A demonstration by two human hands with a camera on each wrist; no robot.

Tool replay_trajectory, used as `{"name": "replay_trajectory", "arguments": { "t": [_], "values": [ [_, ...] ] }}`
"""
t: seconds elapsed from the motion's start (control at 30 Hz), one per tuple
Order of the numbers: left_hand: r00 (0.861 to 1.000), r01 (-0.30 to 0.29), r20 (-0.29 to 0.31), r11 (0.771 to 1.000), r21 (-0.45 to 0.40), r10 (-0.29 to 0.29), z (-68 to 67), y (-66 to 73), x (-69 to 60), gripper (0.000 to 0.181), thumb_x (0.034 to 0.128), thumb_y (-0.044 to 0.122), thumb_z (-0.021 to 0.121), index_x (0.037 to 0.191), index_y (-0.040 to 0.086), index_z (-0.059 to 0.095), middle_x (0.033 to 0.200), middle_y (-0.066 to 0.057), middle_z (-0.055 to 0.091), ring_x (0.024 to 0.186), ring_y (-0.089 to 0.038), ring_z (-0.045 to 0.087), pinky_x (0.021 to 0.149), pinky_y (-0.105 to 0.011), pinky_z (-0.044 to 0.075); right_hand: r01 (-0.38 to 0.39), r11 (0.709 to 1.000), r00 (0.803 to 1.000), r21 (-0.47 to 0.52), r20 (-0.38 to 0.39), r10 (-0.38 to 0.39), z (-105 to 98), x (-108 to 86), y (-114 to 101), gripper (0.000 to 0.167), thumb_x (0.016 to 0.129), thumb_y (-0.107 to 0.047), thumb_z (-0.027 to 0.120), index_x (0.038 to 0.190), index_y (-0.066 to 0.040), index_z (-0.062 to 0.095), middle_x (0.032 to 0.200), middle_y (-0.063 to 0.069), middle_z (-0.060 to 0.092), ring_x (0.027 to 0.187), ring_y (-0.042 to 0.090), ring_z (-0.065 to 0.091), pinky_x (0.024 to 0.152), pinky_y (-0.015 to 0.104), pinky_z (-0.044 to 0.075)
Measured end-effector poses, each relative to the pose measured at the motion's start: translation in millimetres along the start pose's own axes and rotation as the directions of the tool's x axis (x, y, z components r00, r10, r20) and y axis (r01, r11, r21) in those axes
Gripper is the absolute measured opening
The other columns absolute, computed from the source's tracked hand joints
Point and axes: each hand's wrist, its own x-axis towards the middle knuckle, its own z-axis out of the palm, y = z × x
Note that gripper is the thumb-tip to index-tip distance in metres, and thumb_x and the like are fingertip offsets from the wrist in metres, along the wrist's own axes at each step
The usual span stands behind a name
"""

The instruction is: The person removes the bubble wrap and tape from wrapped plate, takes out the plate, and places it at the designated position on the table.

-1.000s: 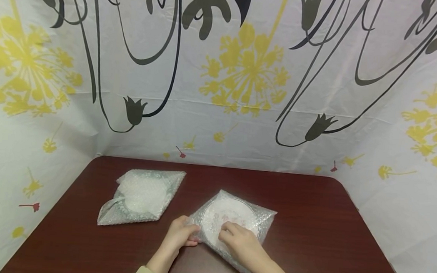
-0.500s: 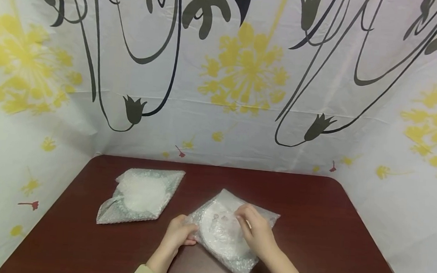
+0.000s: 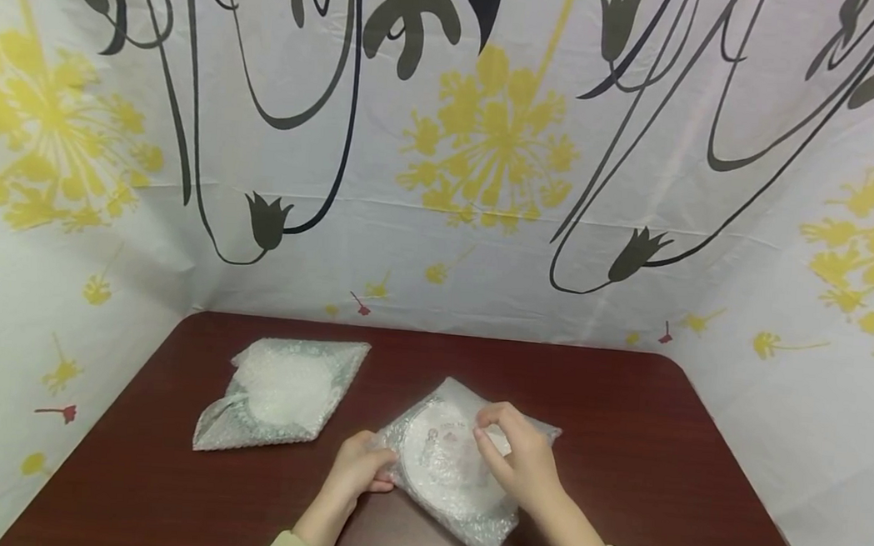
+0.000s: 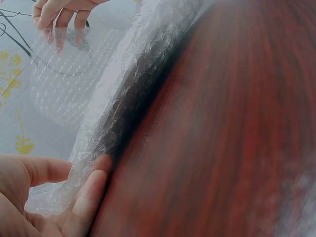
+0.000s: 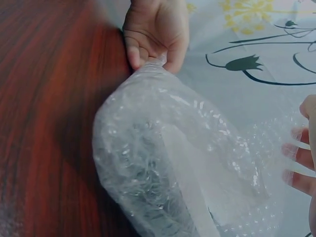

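A round whitish item (image 3: 433, 452) lies inside clear bubble wrap (image 3: 485, 531) at the table's near middle. My left hand (image 3: 353, 468) pinches the gathered left corner of the wrap between thumb and fingers; the left wrist view shows this hand (image 4: 49, 202) at the wrap's edge. On the other side, my right hand (image 3: 526, 466) is bent over the package, thumb and fingertips at a raised flap of wrap (image 4: 69, 89). In the right wrist view, the right fingers (image 5: 301, 155) show at the thin bubble sheet, and a pale flat edge (image 5: 185, 173) shows within the wrap.
Another bubble-wrapped package (image 3: 287, 385) lies to the left on the dark red wooden table (image 3: 623, 418). A white cloth (image 3: 422, 264) with yellow and grey flower patterns hangs behind the table and along both sides.
My right hand has moved up and to the right from the middle of the package, and the wrap over the round item has shifted. My left hand has stayed at its corner.
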Motion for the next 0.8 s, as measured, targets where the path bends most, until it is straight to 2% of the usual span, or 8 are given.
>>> {"name": "replay_trajectory", "arguments": {
  "t": [0.2,0.47,0.8],
  "values": [
    [1.0,-0.004,-0.001,1.0,0.001,0.004,0.2,0.3,-0.6,0.03,0.0785,-0.002,0.062,0.104,-0.013,0.051,0.081,-0.012,0.057,0.05,-0.015,0.058,0.05,-0.034,0.055,0.011,1.0,1.0,0.0,-0.028,-0.011,-5.7,4.6,1.6,0.012,0.082,-0.01,0.065,0.094,-0.008,0.064,0.094,-0.001,0.065,0.085,0.018,0.064,0.079,0.022,0.049],
    [1.0,0.004,-0.007,1.0,0.009,-0.004,-0.6,1.6,-2.6,0.032,0.0763,-0.002,0.062,0.104,-0.012,0.052,0.081,-0.014,0.057,0.05,-0.014,0.058,0.051,-0.033,0.055,0.027,0.999,0.998,-0.016,-0.055,-0.028,-12.0,2.0,13.1,0.013,0.078,-0.003,0.066,0.086,-0.012,0.068,0.096,-0.001,0.066,0.081,0.012,0.065,0.062,0.021,0.05],
    [1.0,-0.003,-0.002,1.0,0.006,0.003,-0.1,1.8,-0.7,0.039,0.0776,-0.003,0.061,0.111,-0.016,0.047,0.084,-0.015,0.056,0.05,-0.016,0.059,0.05,-0.033,0.055,-0.016,0.996,0.999,-0.088,-0.035,0.013,-20.5,-7.1,26.7,0.019,0.075,0.0,0.07,0.09,-0.012,0.072,0.1,0.001,0.067,0.086,0.014,0.066,0.067,0.023,0.05]
  ]
}}
